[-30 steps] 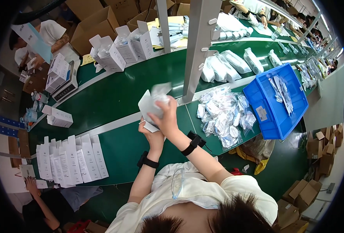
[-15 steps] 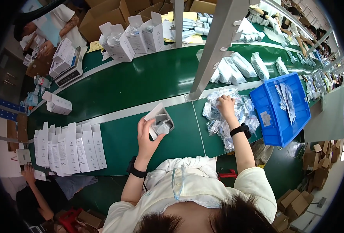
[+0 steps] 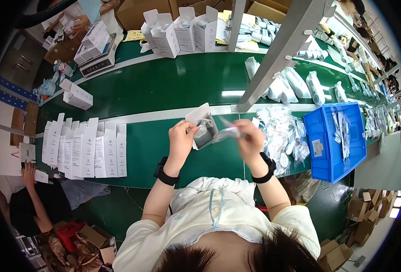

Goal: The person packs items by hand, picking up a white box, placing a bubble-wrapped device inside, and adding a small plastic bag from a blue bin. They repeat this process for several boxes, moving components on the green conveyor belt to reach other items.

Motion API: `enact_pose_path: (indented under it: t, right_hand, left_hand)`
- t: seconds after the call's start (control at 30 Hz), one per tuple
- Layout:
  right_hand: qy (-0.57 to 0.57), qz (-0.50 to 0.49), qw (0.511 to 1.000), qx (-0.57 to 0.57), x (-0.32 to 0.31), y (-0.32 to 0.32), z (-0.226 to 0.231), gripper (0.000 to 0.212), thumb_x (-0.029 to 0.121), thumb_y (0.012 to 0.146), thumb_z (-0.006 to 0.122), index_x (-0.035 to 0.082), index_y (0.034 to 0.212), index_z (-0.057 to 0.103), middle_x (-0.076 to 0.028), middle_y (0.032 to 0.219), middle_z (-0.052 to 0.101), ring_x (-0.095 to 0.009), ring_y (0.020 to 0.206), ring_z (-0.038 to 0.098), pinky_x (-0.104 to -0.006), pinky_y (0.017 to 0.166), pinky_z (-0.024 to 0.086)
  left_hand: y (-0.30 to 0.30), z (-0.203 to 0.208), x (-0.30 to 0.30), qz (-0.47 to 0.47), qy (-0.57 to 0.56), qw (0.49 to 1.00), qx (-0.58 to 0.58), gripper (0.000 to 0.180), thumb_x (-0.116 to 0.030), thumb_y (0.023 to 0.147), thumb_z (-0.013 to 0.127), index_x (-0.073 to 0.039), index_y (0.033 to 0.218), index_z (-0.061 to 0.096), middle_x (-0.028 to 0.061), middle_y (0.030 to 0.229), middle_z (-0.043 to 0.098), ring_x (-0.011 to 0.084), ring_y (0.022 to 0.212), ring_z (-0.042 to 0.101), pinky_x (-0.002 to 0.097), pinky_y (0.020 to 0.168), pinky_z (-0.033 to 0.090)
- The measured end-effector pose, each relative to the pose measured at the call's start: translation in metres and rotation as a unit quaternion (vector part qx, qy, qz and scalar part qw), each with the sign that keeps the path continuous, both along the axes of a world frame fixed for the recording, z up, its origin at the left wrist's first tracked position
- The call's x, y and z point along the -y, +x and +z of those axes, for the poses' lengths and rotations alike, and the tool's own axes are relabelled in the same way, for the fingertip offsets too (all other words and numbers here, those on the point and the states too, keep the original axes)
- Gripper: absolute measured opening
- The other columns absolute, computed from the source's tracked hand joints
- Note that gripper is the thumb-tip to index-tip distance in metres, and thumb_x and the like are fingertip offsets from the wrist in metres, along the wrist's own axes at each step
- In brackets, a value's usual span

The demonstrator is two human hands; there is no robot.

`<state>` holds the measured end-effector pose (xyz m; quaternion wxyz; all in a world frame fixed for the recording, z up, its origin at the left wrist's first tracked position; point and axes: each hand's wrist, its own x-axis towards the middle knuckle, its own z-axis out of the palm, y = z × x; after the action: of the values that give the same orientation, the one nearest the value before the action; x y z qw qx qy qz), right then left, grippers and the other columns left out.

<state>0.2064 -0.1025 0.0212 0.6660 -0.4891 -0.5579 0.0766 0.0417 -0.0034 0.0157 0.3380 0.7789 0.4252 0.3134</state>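
In front of me an open white carton (image 3: 206, 144) stands on the green bench, its flap raised. Clear plastic wrapping (image 3: 203, 128) shows inside. My left hand (image 3: 180, 139) is closed at the carton's left rim, fingertips against its edge and the wrapping. Just right of the carton, my right hand (image 3: 249, 139) pinches a small clear plastic bag (image 3: 227, 132). Motion smears the bag, so its contents cannot be made out. To the right lies a pile of small clear bags (image 3: 280, 131) with white parts in them.
A blue bin (image 3: 316, 170) with a few packets stands right of the pile. White cartons (image 3: 89, 152) are lined up at the left. Open filled cartons (image 3: 184, 36) stand across the bench. A metal post (image 3: 273, 61) rises beyond the pile. Other people work nearby.
My right hand has left the pile and come leftward to the carton with a clear bag. My left hand has shifted from around the carton's side to its rim. The view has also shifted.
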Motion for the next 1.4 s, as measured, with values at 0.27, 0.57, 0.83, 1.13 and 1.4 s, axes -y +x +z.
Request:
enact_pose_path:
  t: [0.27,0.57,0.83,1.13,1.4]
  right_hand:
    - [-0.113,0.157,0.881,0.432,-0.023,-0.013,-0.008,0.048,0.027,0.059,0.074,0.006,0.098,0.056,-0.013,0.099,0.055,-0.027,0.106,0.048,-0.0397,0.094,0.033]
    - [-0.256,0.131,0.956,-0.053,-0.026,-0.012,-0.085,0.088,0.020,0.049,0.083,0.007,0.123,0.038,-0.010,0.123,0.040,-0.027,0.116,0.039,-0.0361,0.098,0.031]
    - [-0.287,0.144,0.946,-0.043,-0.074,-0.007,-0.086,0.092,0.010,0.049,0.082,0.003,0.126,0.032,-0.011,0.122,0.039,-0.025,0.115,0.039,-0.0352,0.096,0.034]
    - [-0.196,0.008,0.979,-0.051,-0.233,0.006,-0.085,0.098,0.005,0.051,0.078,0.006,0.133,0.025,-0.012,0.124,0.035,-0.027,0.115,0.038,-0.0346,0.096,0.034]
    - [-0.186,-0.003,0.980,-0.068,-0.118,0.018,-0.042,0.043,0.000,0.072,0.057,0.002,0.114,0.052,-0.013,0.108,0.056,-0.019,0.097,0.055,-0.0265,0.074,0.048]
  left_hand:
    - [-0.012,-0.005,-0.006,-0.043,-0.078,0.995,0.042,0.012,-0.005,0.068,0.068,0.001,0.075,0.060,0.0128,0.075,0.060,0.0252,0.065,0.060,0.0291,0.057,0.046]
    - [-0.212,0.047,-0.089,0.364,0.190,0.805,-0.429,0.095,-0.033,0.057,0.077,-0.014,0.135,0.026,0.0143,0.143,0.010,0.0376,0.131,0.007,0.0652,0.095,0.015]
    - [-0.285,0.018,-0.104,0.378,0.017,0.788,-0.486,0.092,-0.007,0.062,0.073,-0.021,0.137,0.021,0.0114,0.143,0.016,0.0374,0.128,0.022,0.0664,0.093,0.019]
    - [-0.082,0.010,0.000,0.064,0.038,0.961,-0.267,0.098,-0.015,0.054,0.078,-0.011,0.135,0.022,0.0219,0.120,0.027,0.0406,0.106,0.035,0.0489,0.085,0.037]
    - [-0.039,-0.055,-0.006,-0.028,-0.202,0.920,-0.334,0.097,-0.019,0.061,0.077,-0.009,0.135,0.017,0.0233,0.125,0.030,0.0412,0.104,0.040,0.0473,0.085,0.040]
